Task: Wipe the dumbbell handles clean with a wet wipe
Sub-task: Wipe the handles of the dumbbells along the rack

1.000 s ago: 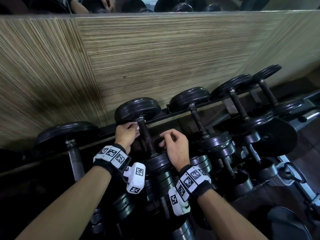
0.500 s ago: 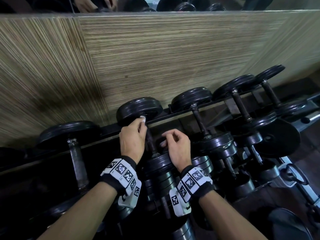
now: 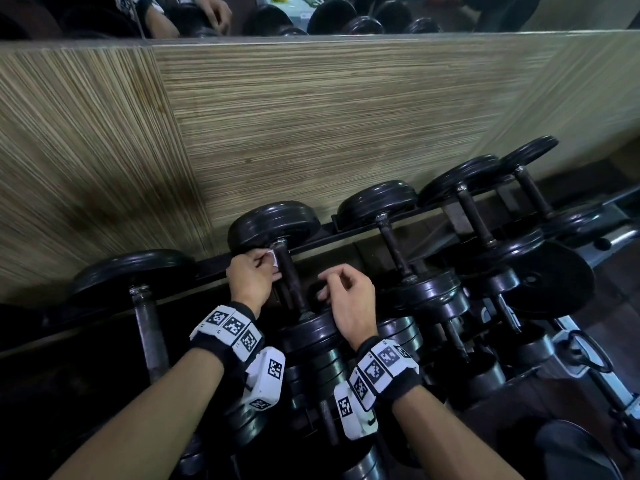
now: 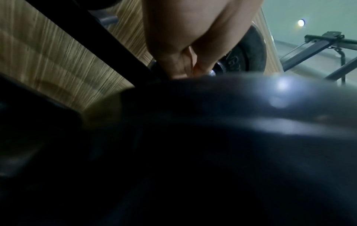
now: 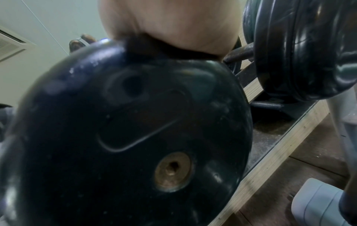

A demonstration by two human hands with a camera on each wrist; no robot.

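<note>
A black dumbbell lies on the rack with its dark handle (image 3: 290, 280) running from the far plate (image 3: 273, 223) to the near plate (image 3: 311, 336). My left hand (image 3: 252, 276) pinches a white wet wipe (image 3: 272, 258) against the top left of that handle, just under the far plate. In the left wrist view the fingers (image 4: 183, 65) curl at the handle's collar; the wipe is hidden there. My right hand (image 3: 348, 301) rests its heel on the near plate, fingers loosely curled and holding nothing. The right wrist view shows that plate (image 5: 135, 130) under the palm (image 5: 173, 27).
More black dumbbells lie in a row: one to the left (image 3: 149, 327) and several to the right (image 3: 393, 245). A lower tier of weights (image 3: 460, 372) sits close under my wrists. The wood-grain wall (image 3: 311, 116) stands right behind the rack.
My left hand rolled over the handle with the wipe, then came back to the handle's left side near the far plate. The right hand has stayed on the near plate.
</note>
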